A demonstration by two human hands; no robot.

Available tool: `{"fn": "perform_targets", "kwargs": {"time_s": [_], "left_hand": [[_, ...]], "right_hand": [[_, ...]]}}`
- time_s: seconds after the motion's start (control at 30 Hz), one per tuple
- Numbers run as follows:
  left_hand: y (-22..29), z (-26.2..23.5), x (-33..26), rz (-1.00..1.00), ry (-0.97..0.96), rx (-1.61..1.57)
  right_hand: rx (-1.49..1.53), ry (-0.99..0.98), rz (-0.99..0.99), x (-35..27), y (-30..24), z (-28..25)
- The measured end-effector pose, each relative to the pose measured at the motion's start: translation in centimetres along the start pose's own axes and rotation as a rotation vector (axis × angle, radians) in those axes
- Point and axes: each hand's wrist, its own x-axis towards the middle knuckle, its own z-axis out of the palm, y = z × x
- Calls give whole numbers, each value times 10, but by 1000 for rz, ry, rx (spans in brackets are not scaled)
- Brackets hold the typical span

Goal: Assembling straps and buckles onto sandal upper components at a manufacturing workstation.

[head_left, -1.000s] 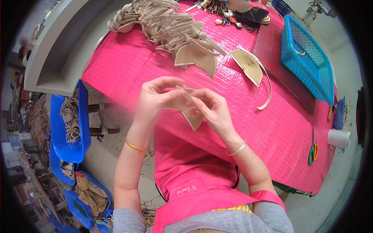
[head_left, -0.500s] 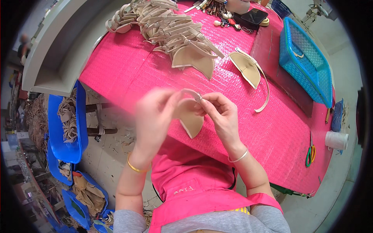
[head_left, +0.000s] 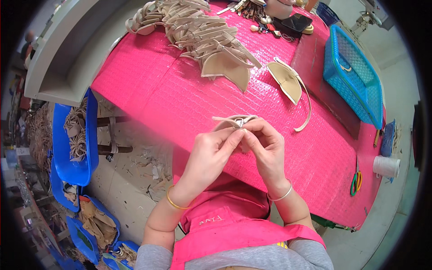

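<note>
Both my hands meet over the near part of the table, pinching a beige sandal heel piece with an ankle strap (head_left: 227, 120). A small silver buckle (head_left: 240, 121) shows between the fingertips. My left hand (head_left: 210, 150) is closed, thumb and forefinger just below the buckle. On the buckle's other side, my right hand (head_left: 266, 145) is closed too, its thumb tip touching the left one. The fingers hide most of the piece. Farther off and to the right lies a similar heel piece (head_left: 286, 83), its long strap trailing toward me.
A heap of beige strapped pieces (head_left: 202, 33) covers the far table. At right stand a turquoise basket (head_left: 330, 58), scissors (head_left: 356, 180) and a white thread spool (head_left: 386, 166). Blue bins (head_left: 92, 148) sit lower left; a grey shelf unit (head_left: 49, 76) borders the table's left.
My left hand has come right and closed in beside the right hand at the buckle. The heel piece's broad part, hanging in view before, is now mostly hidden behind the fingers.
</note>
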Motion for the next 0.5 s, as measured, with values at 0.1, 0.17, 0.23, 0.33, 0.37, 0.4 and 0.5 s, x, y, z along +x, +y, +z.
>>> {"fn": "perform_targets", "kwargs": {"time_s": [0.1, 0.17, 0.23, 0.33, 0.37, 0.4, 0.5], "left_hand": [[-13, 7, 3, -38, 1, -452], [-18, 15, 3, 2, 10, -452], [-12, 24, 4, -14, 50, -573], [-14, 27, 4, 0, -20, -562], [-15, 28, 4, 20, -27, -600], [-15, 29, 3, -18, 11, -565], [0, 26, 1, -227, 9, -869]], "right_hand": [[-190, 7, 30, 1, -9, -11], [-590, -2, -254, 4, -18, -17], [-508, 125, -295, 6, -29, -12], [-821, -93, -323, 14, -57, -14], [-822, -94, -322, 13, -57, -19], [-916, -178, -569, 12, -54, -24], [-1023, -333, -939, 5, -43, -33]]}}
